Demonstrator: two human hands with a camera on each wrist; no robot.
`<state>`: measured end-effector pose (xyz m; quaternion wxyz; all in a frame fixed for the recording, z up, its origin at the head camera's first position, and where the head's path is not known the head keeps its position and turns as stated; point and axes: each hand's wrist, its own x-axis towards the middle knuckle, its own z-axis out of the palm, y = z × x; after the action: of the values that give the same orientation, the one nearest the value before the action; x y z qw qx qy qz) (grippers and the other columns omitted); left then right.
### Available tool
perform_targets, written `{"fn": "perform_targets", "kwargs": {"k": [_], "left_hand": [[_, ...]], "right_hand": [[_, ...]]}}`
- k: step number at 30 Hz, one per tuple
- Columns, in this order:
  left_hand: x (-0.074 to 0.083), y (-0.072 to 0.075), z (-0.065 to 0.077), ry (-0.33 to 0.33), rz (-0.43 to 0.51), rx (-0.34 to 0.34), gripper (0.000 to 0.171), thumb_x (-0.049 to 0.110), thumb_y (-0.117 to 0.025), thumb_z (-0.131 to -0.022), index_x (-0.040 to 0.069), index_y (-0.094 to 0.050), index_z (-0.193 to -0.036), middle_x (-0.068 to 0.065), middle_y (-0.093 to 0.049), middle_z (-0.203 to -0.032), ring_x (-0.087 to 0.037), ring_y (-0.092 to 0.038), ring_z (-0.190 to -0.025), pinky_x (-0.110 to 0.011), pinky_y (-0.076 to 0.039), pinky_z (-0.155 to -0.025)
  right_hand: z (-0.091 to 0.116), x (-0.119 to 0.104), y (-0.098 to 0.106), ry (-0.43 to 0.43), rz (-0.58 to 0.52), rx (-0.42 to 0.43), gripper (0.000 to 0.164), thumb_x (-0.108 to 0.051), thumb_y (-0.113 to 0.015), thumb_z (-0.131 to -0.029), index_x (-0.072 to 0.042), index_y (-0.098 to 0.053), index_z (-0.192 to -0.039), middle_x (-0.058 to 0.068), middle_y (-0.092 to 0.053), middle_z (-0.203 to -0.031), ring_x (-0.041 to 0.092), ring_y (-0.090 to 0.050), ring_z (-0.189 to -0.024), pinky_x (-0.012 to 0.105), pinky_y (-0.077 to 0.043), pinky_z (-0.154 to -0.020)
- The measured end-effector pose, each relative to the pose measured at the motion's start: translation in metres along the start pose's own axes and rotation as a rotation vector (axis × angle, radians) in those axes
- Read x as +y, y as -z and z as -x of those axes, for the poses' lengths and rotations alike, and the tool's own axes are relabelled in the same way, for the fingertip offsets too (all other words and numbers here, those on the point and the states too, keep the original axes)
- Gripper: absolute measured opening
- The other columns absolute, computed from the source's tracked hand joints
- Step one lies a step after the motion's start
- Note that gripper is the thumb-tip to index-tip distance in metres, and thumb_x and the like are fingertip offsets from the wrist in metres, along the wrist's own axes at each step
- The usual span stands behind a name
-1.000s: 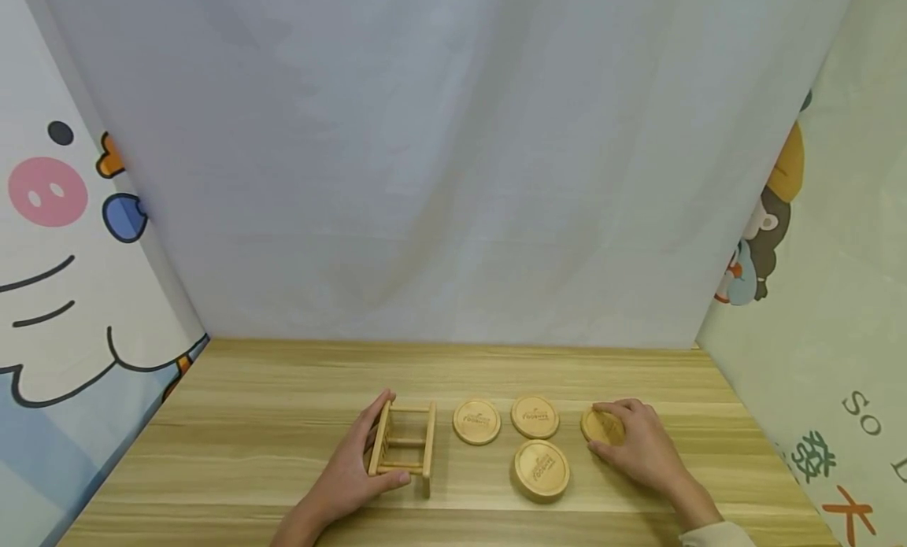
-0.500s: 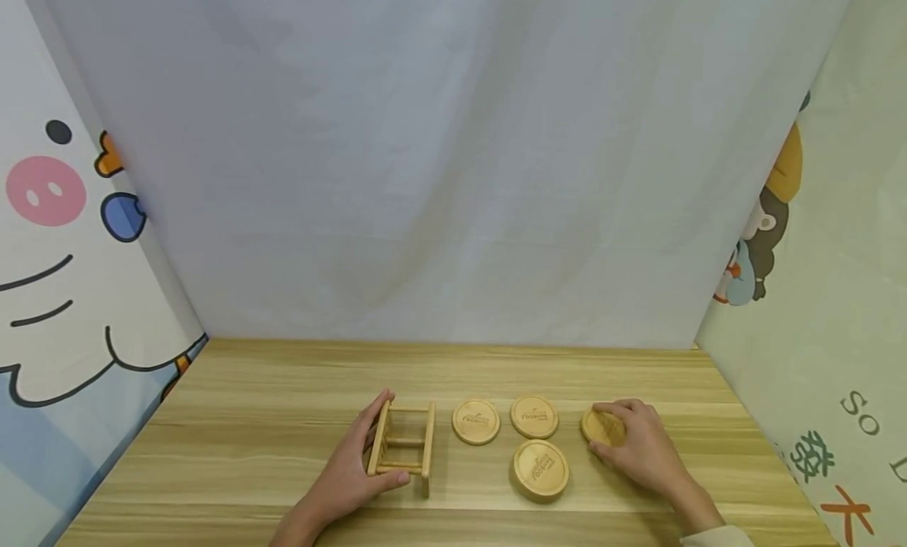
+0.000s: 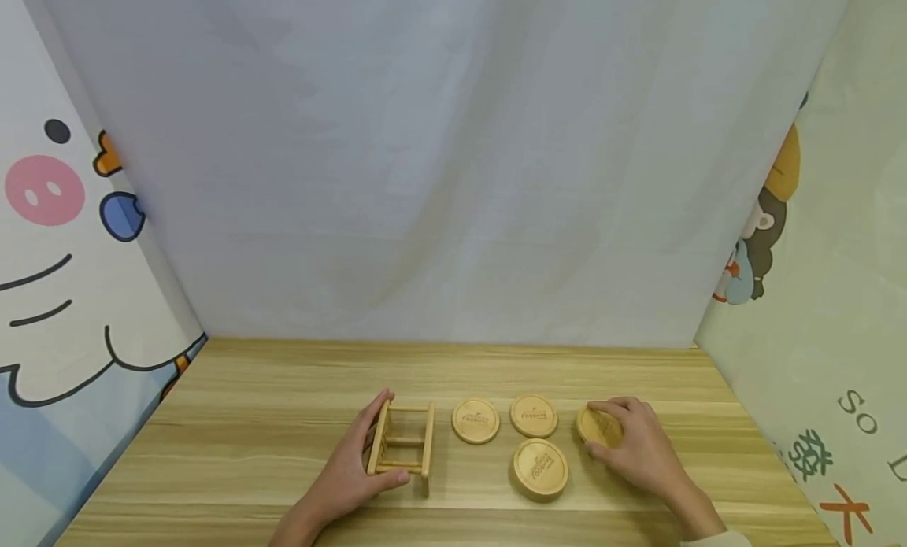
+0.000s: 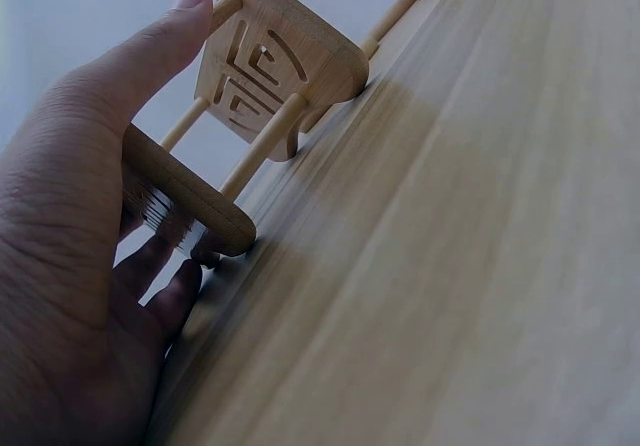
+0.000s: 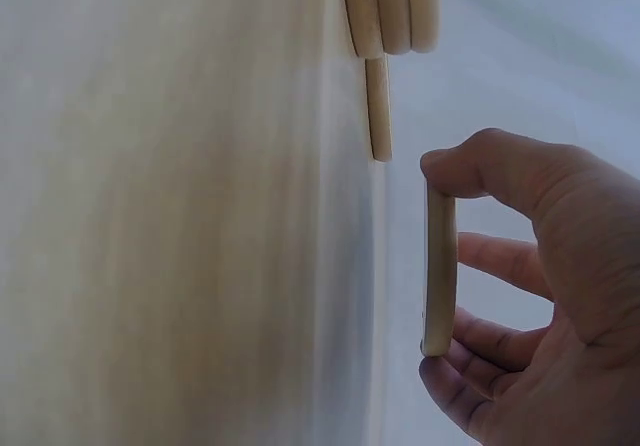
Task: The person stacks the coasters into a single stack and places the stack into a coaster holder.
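So the left hand [image 3: 350, 472] was wrapped around the little wooden rack [image 3: 404, 446] on the left side of the table [image 3: 283, 389], thumb on the near end and fingers on the far end. The left wrist view showed the thumb [image 4: 150, 51] pressed along one carved end piece, so that hand was properly gripping the rack, not just resting on it. The rack's long axis ran roughly near to far, with its open slot facing up.

Moving right, three round coasters lay flat: one just beside the rack [image 3: 475, 420], one to its right [image 3: 534, 416], and one nearer the person [image 3: 541, 468].

Furthest right, the right hand [image 3: 634, 449] had the fourth coaster [image 3: 597, 426] pinched by its rim, thumb on the near edge and fingertips on the far edge. From the right wrist view that coaster [image 5: 438, 271] looked lifted clear of the table, apart from the others. It sat well to the right of the rack, with the three loose coasters between, so the right hand was plainly the closer one to it.
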<state>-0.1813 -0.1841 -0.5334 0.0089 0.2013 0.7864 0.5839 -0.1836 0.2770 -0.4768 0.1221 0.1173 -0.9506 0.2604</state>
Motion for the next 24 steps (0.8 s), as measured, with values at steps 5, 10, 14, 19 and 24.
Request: {"fn": "perform_targets", "kwargs": {"k": [5,10,14,19,24], "left_hand": [[-0.001,0.0,-0.001,0.002,-0.013,0.004,0.114,0.021,-0.093,-0.092,0.022,-0.02,-0.18,-0.017,-0.024,-0.182,-0.054,-0.039,-0.157,-0.027,-0.05,-0.111],[-0.002,0.0,-0.001,0.0,-0.016,0.006,0.115,0.021,-0.094,-0.092,0.02,-0.02,-0.18,-0.017,-0.024,-0.182,-0.054,-0.04,-0.157,-0.027,-0.051,-0.111],[-0.002,0.0,-0.001,-0.003,-0.019,0.005,0.115,0.021,-0.093,-0.092,0.021,-0.02,-0.18,-0.018,-0.025,-0.182,-0.054,-0.041,-0.156,-0.028,-0.052,-0.11],[-0.001,-0.001,-0.001,-0.002,-0.022,0.007,0.115,0.021,-0.093,-0.092,0.024,-0.02,-0.18,-0.018,-0.025,-0.182,-0.054,-0.043,-0.155,-0.029,-0.053,-0.109],[-0.002,0.0,-0.001,0.002,-0.02,0.006,0.115,0.021,-0.094,-0.092,0.023,-0.02,-0.18,-0.018,-0.025,-0.182,-0.055,-0.043,-0.155,-0.029,-0.053,-0.109]], "right_hand": [[0.002,-0.004,0.0,0.013,0.003,0.018,0.053,-0.015,-0.095,-0.079,-0.004,-0.081,-0.129,0.021,-0.07,-0.124,0.044,-0.064,-0.117,0.066,-0.055,-0.097],[0.003,-0.008,0.001,0.023,0.006,0.027,0.054,-0.015,-0.096,-0.078,-0.005,-0.081,-0.128,0.019,-0.07,-0.124,0.043,-0.064,-0.118,0.064,-0.056,-0.097],[0.004,-0.011,0.001,0.028,0.004,0.03,0.054,-0.015,-0.097,-0.077,-0.006,-0.081,-0.128,0.018,-0.07,-0.124,0.042,-0.063,-0.118,0.063,-0.056,-0.097],[0.004,-0.014,0.0,0.053,-0.005,0.05,0.054,-0.015,-0.097,-0.075,-0.007,-0.082,-0.127,0.015,-0.07,-0.122,0.04,-0.063,-0.117,0.062,-0.055,-0.096],[0.005,-0.018,0.0,0.074,-0.014,0.06,0.053,-0.015,-0.097,-0.075,-0.007,-0.082,-0.125,0.013,-0.07,-0.12,0.038,-0.063,-0.115,0.06,-0.055,-0.094]]}}
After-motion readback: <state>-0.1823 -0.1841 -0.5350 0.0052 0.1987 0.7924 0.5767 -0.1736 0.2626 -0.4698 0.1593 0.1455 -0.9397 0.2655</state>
